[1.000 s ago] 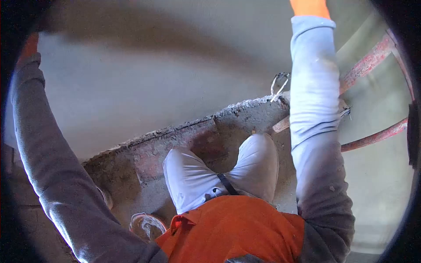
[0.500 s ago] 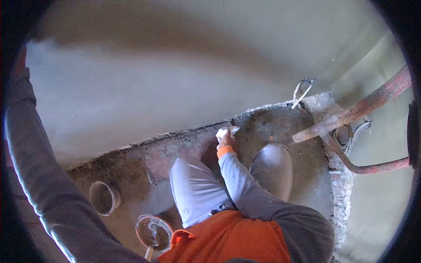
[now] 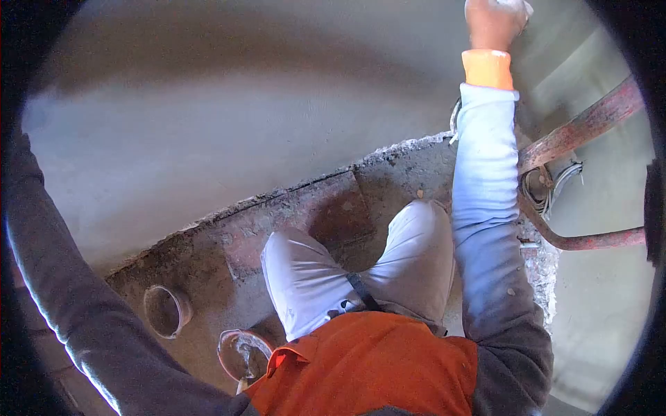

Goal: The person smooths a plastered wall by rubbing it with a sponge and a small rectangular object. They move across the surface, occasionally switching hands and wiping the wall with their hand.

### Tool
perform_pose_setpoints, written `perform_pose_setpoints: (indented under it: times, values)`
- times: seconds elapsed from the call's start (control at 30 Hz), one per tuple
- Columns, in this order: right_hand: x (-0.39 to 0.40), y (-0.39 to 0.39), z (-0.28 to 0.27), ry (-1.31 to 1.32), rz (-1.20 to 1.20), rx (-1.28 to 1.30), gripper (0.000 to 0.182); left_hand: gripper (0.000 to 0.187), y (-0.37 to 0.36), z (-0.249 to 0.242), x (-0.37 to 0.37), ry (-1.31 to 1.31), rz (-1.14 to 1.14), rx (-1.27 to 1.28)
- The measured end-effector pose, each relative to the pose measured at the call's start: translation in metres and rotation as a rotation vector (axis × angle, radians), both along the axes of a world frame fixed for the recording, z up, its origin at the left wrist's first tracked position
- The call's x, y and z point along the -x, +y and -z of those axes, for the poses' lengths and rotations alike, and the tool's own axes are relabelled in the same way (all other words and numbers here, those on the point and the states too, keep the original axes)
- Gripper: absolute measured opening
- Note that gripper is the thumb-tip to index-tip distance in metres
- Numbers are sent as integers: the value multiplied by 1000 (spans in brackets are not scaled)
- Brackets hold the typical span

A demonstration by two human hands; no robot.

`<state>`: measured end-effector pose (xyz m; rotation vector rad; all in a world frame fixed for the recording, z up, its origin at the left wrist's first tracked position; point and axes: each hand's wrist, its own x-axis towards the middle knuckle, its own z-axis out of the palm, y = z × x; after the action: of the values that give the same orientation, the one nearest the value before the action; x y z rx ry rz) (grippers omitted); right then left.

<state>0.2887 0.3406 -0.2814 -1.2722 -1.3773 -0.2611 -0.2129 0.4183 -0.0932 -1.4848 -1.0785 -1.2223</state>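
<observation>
At the top edge, my right hand is closed, raised high against the smooth plastered wall. A bit of something white shows at its fingers; the fist and the frame edge hide most of it, and I cannot tell its kind. The right sleeve reaches straight up past a bundle of pale cables. My left sleeve runs up along the left side, and the left hand is outside the frame.
A bucket with grey paste and a handled tool stands by my body. Left of it is an upright round container. Rusty red metal tubes jut in at right, near coiled cables. Rough floor meets the wall's ragged lower edge.
My right hand has gone from low by the wall's bottom edge, where it held a white crumpled-looking thing, up to the top right. The left sleeve has shifted slightly down and left.
</observation>
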Motion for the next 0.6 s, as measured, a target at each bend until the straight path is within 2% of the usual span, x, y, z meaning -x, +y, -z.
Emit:
perform_pose_setpoints:
  times: [0.1, 0.13, 0.17, 0.23, 0.27, 0.3, 0.37, 0.4, 0.47, 0.53, 0.57, 0.6]
  values:
    - [5, 38, 74, -196, 478, -319, 42, 64, 1, 2, 0, 0, -4, 3]
    - [11, 40, 126, -139, 514, -394, 42, 64, 0, 3, 1, 2, -7, 0]
    - [11, 41, 194, 164, 475, -202, 49, 64, -1, 4, 1, 4, -7, -1]
    - [16, 42, 347, 731, 352, -36, 40, 64, -2, 6, 3, -11, -21, -4]
    - [14, 47, 433, 1120, 305, 165, 37, 64, 2, 0, 5, -48, -38, 12]
    - [12, 43, 500, 1444, 303, 486, 34, 63, -4, 4, -2, -27, -44, 23]
    - [29, 15, 488, 1557, 433, 714, 37, 63, -21, 19, -15, 7, -56, 27]
    - [13, 42, 526, 1597, 193, 262, 40, 62, -17, 12, -11, -9, -95, 24]
    - [32, 28, 404, 1217, 231, -161, 45, 60, -3, 5, 5, -34, -172, 45]
    - [14, 25, 291, 511, 291, -188, 59, 58, -3, 5, 1, -36, -254, 73]
    - [8, 30, 234, 509, 104, -305, 57, 57, -4, 7, 0, -37, -300, 90]
    - [8, 34, 187, 431, 179, -310, 55, 57, -8, 9, -4, -78, -220, 114]
